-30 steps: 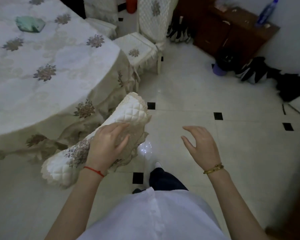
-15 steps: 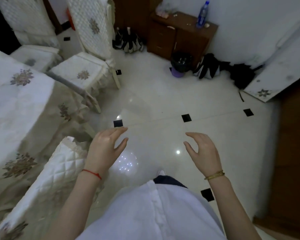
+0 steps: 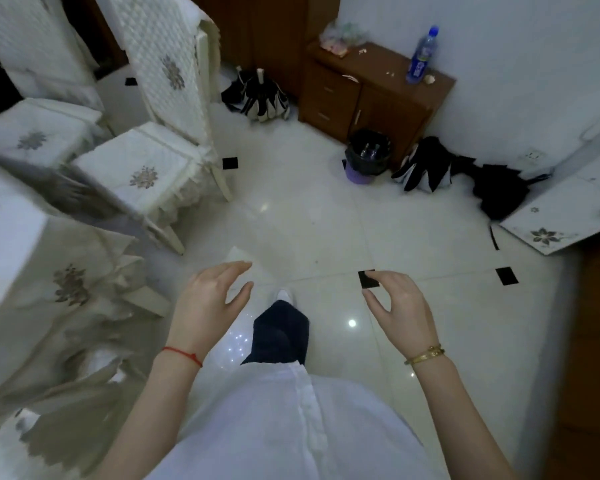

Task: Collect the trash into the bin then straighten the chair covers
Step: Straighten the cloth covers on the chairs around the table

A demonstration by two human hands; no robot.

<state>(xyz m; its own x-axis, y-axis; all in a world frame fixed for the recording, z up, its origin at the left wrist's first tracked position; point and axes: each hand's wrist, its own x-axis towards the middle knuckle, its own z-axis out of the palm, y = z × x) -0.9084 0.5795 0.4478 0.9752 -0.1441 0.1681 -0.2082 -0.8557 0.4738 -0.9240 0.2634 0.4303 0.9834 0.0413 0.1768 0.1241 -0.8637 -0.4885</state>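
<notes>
Since a second ago the left hand (image 3: 208, 299) has let go of the quilted cover; both hands, right hand (image 3: 400, 308) included, hang loosely open and empty, the covered chair (image 3: 146, 168) at ten o'clock, nearer the left.

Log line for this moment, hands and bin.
left hand: open, empty | right hand: open, empty | bin: beside cabinet, black-lined

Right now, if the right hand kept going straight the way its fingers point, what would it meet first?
The right hand points up-frame over bare floor. The bin beside the cabinet looks first in line, though depth is unclear.
</notes>
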